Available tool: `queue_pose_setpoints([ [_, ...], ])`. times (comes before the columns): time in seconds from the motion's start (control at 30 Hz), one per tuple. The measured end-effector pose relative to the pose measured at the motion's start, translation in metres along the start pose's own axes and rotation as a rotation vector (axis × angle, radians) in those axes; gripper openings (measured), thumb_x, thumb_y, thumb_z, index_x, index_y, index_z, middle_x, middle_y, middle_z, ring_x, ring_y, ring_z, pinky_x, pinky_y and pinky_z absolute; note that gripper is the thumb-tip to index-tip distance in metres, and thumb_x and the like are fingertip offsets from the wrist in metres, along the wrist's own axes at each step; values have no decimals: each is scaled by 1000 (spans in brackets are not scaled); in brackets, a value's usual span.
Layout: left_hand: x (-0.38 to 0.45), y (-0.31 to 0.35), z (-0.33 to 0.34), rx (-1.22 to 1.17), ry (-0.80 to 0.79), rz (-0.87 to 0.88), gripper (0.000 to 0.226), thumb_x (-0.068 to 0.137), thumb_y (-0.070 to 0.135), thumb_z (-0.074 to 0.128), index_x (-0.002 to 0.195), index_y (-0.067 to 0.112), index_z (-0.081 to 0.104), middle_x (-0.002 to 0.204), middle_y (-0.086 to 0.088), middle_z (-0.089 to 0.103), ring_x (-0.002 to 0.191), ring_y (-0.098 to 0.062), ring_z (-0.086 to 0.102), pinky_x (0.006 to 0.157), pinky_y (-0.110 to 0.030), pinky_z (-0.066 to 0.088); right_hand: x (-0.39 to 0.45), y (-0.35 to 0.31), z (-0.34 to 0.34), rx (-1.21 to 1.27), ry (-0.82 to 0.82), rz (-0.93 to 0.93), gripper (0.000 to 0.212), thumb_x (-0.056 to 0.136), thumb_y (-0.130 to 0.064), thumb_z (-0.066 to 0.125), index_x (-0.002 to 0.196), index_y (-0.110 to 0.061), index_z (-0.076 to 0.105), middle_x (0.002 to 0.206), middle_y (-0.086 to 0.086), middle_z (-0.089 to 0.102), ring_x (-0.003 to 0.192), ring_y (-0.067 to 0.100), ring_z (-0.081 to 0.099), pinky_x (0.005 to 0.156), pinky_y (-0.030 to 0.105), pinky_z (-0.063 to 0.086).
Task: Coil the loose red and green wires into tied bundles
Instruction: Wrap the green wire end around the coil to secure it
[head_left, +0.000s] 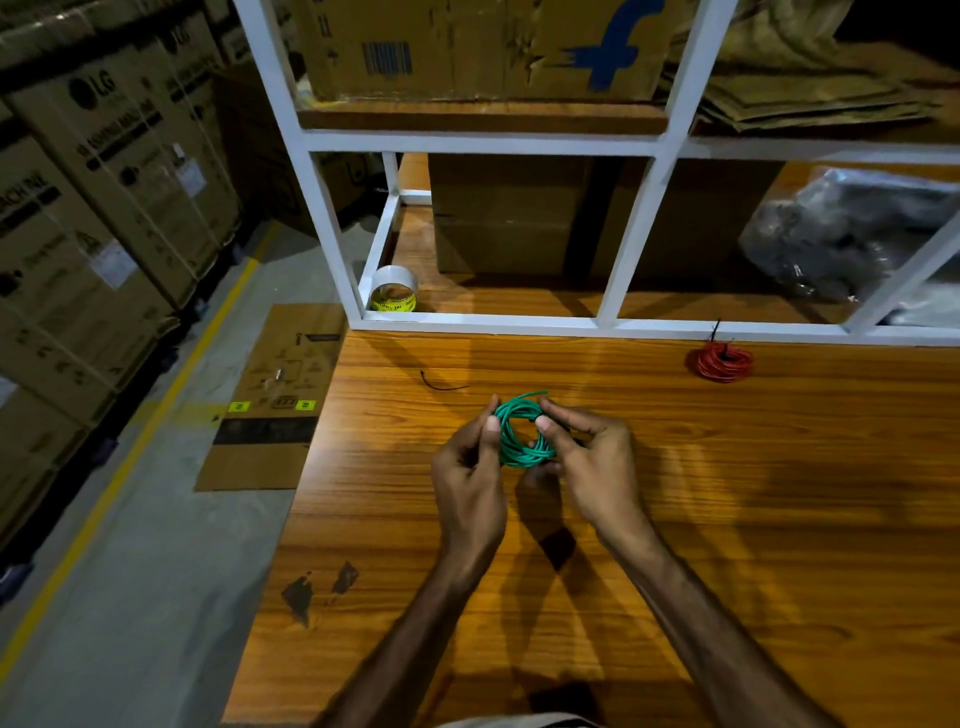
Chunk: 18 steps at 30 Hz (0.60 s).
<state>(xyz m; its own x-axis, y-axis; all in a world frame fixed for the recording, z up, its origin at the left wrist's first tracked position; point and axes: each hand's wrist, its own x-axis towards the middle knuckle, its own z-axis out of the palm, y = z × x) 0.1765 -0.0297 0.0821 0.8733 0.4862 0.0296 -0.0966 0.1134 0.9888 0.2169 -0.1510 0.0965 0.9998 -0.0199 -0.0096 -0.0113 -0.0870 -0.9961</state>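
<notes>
A green wire, wound into a small coil, is held just above the wooden table between both hands. My left hand pinches the coil's left side with thumb and fingers. My right hand grips its right side, thumb on top. A loose green end sticks out at the coil's top. A red wire bundle lies coiled at the table's far right, with a black tie poking up from it. A thin black tie lies loose on the table beyond my left hand.
A white metal shelf frame stands along the table's far edge, holding cardboard boxes, a tape roll and a plastic-wrapped bundle. Stacked cartons line the aisle at left. Flat cardboard lies on the floor.
</notes>
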Motion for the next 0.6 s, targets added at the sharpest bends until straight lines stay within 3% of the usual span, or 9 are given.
queue_pose_setpoints([
  [0.13, -3, 1, 4, 68, -19, 83, 45, 98, 47, 57, 137, 24, 64, 121, 16, 70, 116, -8, 66, 87, -28, 58, -4, 0, 5, 43, 25, 33, 28, 97, -10, 71, 125, -11, 73, 120, -3, 73, 103, 12, 73, 68, 33, 65],
  [0.27, 6, -5, 2, -19, 47, 22, 27, 103, 15, 60, 127, 20, 70, 122, 4, 74, 115, -15, 69, 91, -35, 59, -9, 0, 10, 126, -2, 76, 28, 96, -9, 71, 124, -14, 74, 112, -13, 75, 97, 15, 77, 63, 31, 64],
  [0.43, 11, -4, 3, -73, 63, -2, 29, 102, 5, 57, 124, 18, 70, 119, 5, 74, 111, -12, 70, 85, -27, 57, -13, 1, 14, 185, -5, 113, 30, 97, -6, 69, 124, -17, 72, 105, -14, 74, 93, 10, 76, 62, 27, 64],
  [0.5, 12, -4, 0, -95, 17, -24, 29, 102, 3, 55, 124, 17, 70, 118, 5, 75, 111, -13, 70, 87, -30, 58, -15, 2, 13, 181, -12, 111, 30, 97, -6, 69, 124, -19, 72, 106, -16, 74, 93, 8, 76, 64, 28, 64],
  [0.6, 18, -6, -5, -105, -65, -96, 27, 103, 5, 54, 120, 15, 73, 118, -3, 76, 112, -24, 71, 94, -52, 58, -14, 4, 8, 155, -28, 113, 30, 97, -10, 70, 126, -15, 72, 113, -11, 73, 98, 13, 76, 66, 27, 64],
])
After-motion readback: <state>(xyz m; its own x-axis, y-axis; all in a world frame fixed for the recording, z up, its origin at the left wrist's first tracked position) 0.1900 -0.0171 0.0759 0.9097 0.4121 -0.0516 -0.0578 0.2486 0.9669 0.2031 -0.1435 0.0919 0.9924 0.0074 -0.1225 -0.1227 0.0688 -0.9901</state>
